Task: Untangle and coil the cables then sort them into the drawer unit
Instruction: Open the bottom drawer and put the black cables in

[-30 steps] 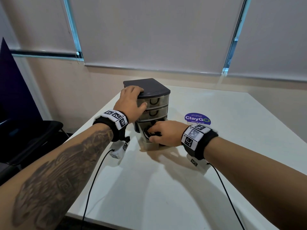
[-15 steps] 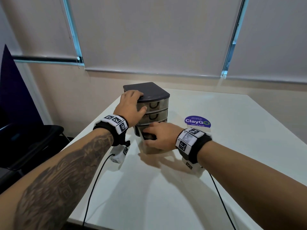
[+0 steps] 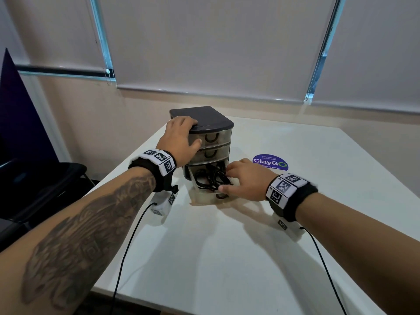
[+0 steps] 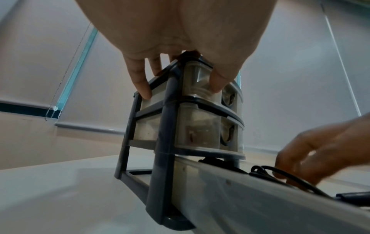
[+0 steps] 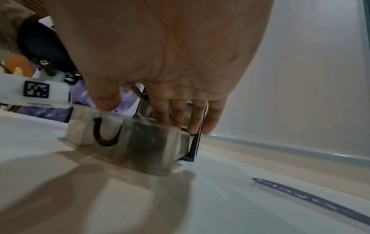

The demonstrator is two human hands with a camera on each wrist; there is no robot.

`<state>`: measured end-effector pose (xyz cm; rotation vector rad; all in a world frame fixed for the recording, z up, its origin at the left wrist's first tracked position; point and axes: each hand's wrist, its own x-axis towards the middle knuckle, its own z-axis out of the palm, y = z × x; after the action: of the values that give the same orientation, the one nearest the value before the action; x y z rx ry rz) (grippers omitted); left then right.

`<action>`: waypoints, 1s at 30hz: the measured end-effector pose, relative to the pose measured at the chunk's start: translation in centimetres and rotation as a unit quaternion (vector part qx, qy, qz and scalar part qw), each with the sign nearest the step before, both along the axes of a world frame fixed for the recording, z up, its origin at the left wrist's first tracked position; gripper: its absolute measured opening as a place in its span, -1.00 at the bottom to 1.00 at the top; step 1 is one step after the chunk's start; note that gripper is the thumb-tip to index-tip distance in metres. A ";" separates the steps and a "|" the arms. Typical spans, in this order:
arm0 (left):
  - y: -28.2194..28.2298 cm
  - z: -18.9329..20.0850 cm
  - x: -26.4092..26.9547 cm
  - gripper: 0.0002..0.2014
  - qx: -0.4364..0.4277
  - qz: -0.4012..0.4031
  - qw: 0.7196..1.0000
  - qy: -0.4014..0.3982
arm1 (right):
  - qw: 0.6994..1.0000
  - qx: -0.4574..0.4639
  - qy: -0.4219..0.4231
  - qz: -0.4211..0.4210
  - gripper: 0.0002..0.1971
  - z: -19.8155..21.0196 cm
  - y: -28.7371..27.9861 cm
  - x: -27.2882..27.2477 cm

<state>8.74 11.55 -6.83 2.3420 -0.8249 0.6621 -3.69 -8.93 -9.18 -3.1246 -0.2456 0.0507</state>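
Soft, even indoor light; head view sharp.
Faint arm shadows on table (image 3: 250,269); wrist views bowed at edges, slightly grainy, right hand (image 4: 320,147) motion-blurred.

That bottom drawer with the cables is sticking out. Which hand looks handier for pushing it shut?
The right hand, probably: it rests on the open bottom drawer, fingers over the black cables. The left hand grips the top of the drawer unit, steadying it.
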 end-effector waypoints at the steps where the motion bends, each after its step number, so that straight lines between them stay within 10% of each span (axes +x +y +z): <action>1: 0.0 0.0 0.0 -0.52 0.000 -0.001 1.000 0.000 | 1.000 0.000 0.014 -0.006 -0.34 -0.2 0.2 0.1; 14: 0.0 0.2 -0.1 -0.53 -0.002 -0.004 1.000 0.001 | 0.995 -0.008 -0.047 0.092 -0.62 0.4 0.0 -0.9; 30: 0.4 0.7 -0.1 -0.53 0.012 -0.010 1.000 0.011 | 0.994 -0.061 -0.084 -0.026 -0.78 -0.1 1.3 3.7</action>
<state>8.68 11.93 -6.14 2.3545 -0.8495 0.6197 -0.01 -7.58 -9.25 -3.2577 -0.1678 -0.2052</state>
